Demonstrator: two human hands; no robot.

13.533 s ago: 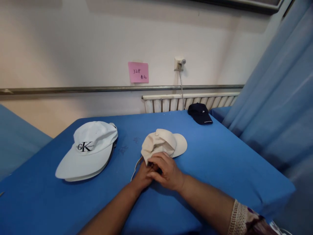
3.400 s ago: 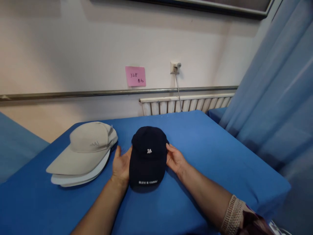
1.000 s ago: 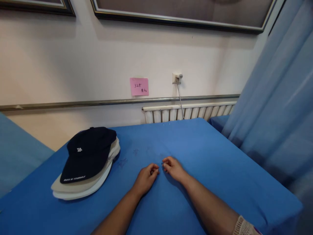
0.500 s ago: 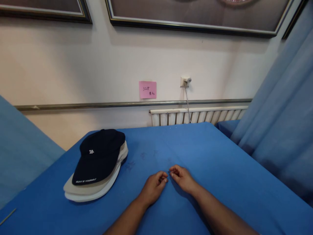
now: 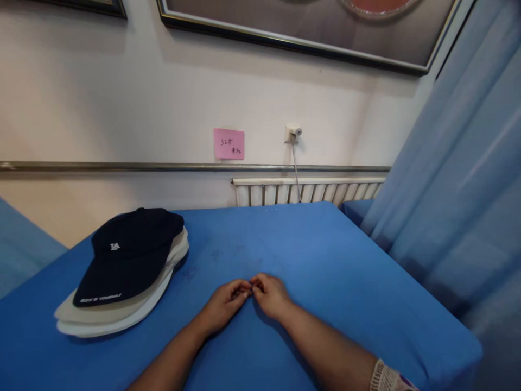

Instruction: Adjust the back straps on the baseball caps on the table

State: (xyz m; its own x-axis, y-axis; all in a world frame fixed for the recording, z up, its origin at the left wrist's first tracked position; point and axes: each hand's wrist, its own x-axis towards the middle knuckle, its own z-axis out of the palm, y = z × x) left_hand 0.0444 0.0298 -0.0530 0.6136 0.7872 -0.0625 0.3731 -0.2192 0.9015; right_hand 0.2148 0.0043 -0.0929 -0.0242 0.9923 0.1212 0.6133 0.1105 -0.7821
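Note:
My left hand [image 5: 227,304] rests on the blue-covered table [image 5: 317,260], its fingers curled in and nothing seen in them. My right hand [image 5: 270,296] lies beside it, also loosely closed with nothing visible inside. The fingertips of both hands meet. Left of them sits a stack of caps: a navy cap [image 5: 130,260] with a small white emblem and lettering on its brim lies on top. Under it show a beige cap [image 5: 67,309] and a white cap [image 5: 101,329], mostly covered.
Behind the table are a white radiator [image 5: 280,193], a metal rail [image 5: 163,167] and a plugged socket [image 5: 292,134] with a hanging cord. A pink note [image 5: 229,144] is on the wall below a framed picture [image 5: 293,38]. Blue curtains [image 5: 439,179] hang at right and left.
The hands have come together, so their fingertips now touch; before, a small gap lay between them. The view has turned right, shifting everything leftward. The caps stay stacked.

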